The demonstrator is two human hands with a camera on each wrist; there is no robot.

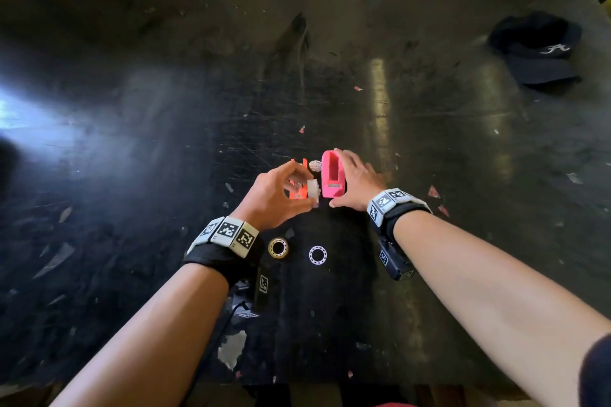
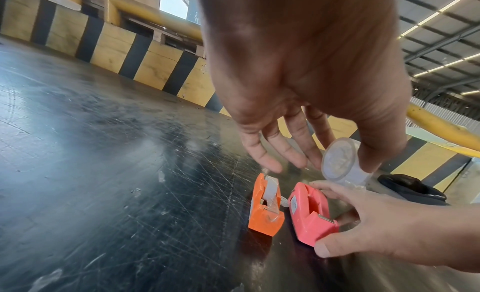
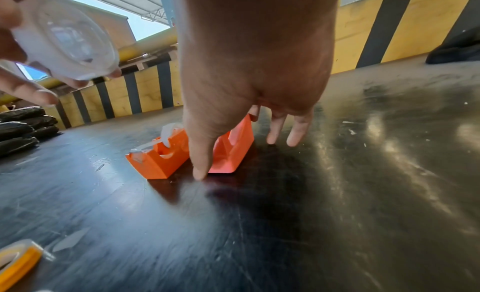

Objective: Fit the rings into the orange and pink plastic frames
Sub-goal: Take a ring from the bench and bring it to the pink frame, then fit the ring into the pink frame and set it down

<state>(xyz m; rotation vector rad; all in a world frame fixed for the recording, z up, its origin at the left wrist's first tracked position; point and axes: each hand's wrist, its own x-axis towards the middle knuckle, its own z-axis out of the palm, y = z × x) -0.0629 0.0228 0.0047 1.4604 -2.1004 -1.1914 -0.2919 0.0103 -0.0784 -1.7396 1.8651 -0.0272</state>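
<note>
A clear tape ring (image 2: pixel 340 162) was pinched in the left hand (image 1: pixel 276 190), pink frame (image 1: pixel 333 175) was gripped by the right hand (image 1: pixel 358 180)

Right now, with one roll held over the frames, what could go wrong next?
1. The left hand pinches the clear roll only at its rim; it could slip and drop.
2. The right hand holds the pink frame loosely around its sides, so it may slide when pressed.
3. The orange frame stands close by, already loaded, and could be knocked over.
</note>
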